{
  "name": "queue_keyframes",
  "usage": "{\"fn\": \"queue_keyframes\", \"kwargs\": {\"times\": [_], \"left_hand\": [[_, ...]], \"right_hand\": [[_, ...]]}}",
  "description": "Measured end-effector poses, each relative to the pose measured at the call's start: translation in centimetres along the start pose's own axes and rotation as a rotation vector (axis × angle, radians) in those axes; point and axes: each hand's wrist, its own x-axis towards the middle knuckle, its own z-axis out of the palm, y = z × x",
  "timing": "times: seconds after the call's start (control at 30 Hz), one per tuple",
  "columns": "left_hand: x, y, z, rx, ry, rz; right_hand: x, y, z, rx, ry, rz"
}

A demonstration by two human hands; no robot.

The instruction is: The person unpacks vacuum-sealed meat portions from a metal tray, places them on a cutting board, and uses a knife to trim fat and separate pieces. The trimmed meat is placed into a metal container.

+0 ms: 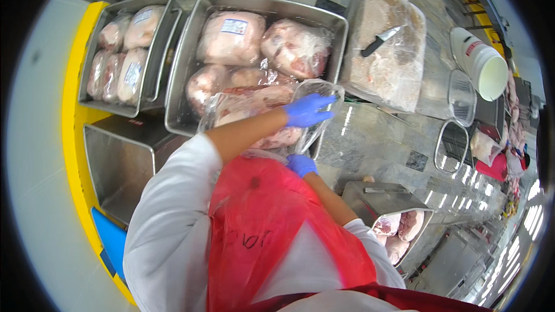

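A large cut of raw meat (pixel 248 103) lies in a clear plastic bag (pixel 321 88) at the near side of a deep steel tub. My left hand (pixel 310 110), in a blue glove, reaches across the meat with its fingers apart against the bag's loose open end. Closer to my body, my right hand (pixel 302 164), also gloved in blue, is closed on the near edge of the bag; some of its fingers are hidden. Several other wrapped meat pieces (pixel 232 37) sit behind it in the steel tub (pixel 272 3).
On the right, a black-handled knife (pixel 381 40) rests on a large plastic-covered block (pixel 384 78). A smaller tub (pixel 157 0) of wrapped meat stands left, above another steel tub (pixel 118 159). A white bucket (pixel 478 63) and a tilted meat container (pixel 388 199) are at right.
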Motion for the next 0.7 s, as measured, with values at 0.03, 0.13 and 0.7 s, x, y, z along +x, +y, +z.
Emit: {"fn": "queue_keyframes", "kwargs": {"times": [0.03, 0.13, 0.7], "left_hand": [[-4.1, -0.5, -1.9, 0.002, -0.02, -0.039], [-18.5, -0.7, -6.1, 0.112, 0.059, -0.196], [-21.0, -3.8, -6.3, 0.563, 0.971, -0.242]], "right_hand": [[-0.4, -0.6, -1.0, 0.004, -0.019, 0.018], [-0.2, -1.9, -3.1, -0.064, -0.019, -0.072], [-6.0, -10.2, -13.3, -0.113, 0.118, -0.477]]}}
